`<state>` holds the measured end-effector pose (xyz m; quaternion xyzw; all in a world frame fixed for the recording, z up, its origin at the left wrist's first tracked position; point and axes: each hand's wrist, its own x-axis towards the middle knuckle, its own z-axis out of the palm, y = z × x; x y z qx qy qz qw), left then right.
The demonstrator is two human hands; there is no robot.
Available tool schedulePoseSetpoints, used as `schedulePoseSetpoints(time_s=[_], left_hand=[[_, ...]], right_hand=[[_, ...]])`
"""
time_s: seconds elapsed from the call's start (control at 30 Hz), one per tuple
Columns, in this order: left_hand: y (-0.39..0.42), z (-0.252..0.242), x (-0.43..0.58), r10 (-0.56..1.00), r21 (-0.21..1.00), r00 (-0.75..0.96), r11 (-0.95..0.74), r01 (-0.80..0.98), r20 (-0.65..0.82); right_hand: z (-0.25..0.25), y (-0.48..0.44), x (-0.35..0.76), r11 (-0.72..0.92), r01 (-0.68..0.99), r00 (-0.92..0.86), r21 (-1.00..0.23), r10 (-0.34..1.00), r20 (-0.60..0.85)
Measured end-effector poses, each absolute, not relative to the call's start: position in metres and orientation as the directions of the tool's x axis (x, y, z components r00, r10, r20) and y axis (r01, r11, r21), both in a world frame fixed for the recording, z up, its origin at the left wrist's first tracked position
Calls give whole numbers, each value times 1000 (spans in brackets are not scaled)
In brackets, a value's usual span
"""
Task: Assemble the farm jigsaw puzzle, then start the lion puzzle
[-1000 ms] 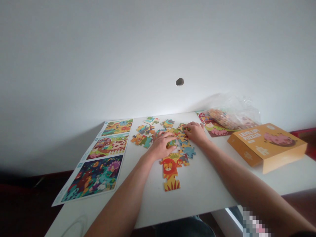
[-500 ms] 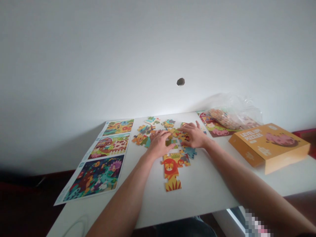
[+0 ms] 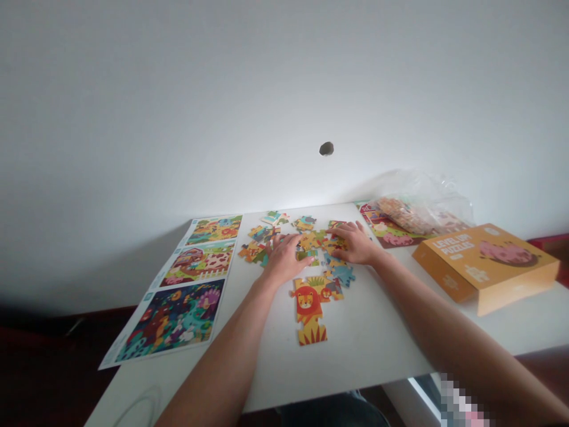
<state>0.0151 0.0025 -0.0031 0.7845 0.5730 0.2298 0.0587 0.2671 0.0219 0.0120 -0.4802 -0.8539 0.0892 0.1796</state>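
My left hand (image 3: 284,257) lies over loose jigsaw pieces (image 3: 255,250) with its fingers spread; the pieces beneath its palm are hidden. Opposite it, my right hand (image 3: 353,244) rests with fingers apart on the right side of the pile, by a blue puzzle piece (image 3: 343,275). Neither hand lifts a piece. Nearer to me, a few joined pieces show a lion (image 3: 308,300), with yellow body and grass below and a smaller animal face to the right. Between the hands lie several yellow and green pieces (image 3: 313,239).
A sheet with three printed pictures (image 3: 193,267) lies on the left of the white table (image 3: 355,344). At right stand an orange puzzle box (image 3: 489,261) and a clear bag of pieces (image 3: 411,207) on a farm picture (image 3: 393,232). A white wall (image 3: 267,118) rises behind.
My right hand has shifted slightly to the right, and my left hand has moved only a little over the pieces. The joined lion pieces stay in place.
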Motion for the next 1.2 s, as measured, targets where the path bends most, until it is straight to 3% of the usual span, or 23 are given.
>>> schedulePoseSetpoints(time_s=[0.37,0.53,0.67,0.77,0.83,0.93,1.0,1.1,1.2], left_hand=[[9,-7,23,929,385,153,-284,878,337],[10,-3,23,902,421,160,-336,842,400],[3,8,23,801,487,251,-545,682,544],[-5,15,24,705,526,389,-705,475,594],[-8,17,24,696,592,420,-717,368,582],[-8,17,23,795,796,324,-582,167,513],[-6,17,21,868,916,295,-390,-95,400],[-6,19,17,843,924,494,-8,-382,211],[-10,21,14,648,905,760,290,-311,53]], right_hand=[[9,16,245,600,736,-530,-314,799,285],[8,16,242,595,721,-503,-354,802,322],[14,15,240,494,620,-325,-610,869,374],[20,12,242,322,424,-284,-847,935,213],[25,8,246,188,333,-372,-924,927,54],[34,-1,254,7,320,-559,-948,809,-182],[41,-9,257,-70,350,-664,-934,685,-300],[49,-18,256,-112,425,-729,-898,546,-413],[50,-23,250,-115,510,-722,-853,482,-497]])
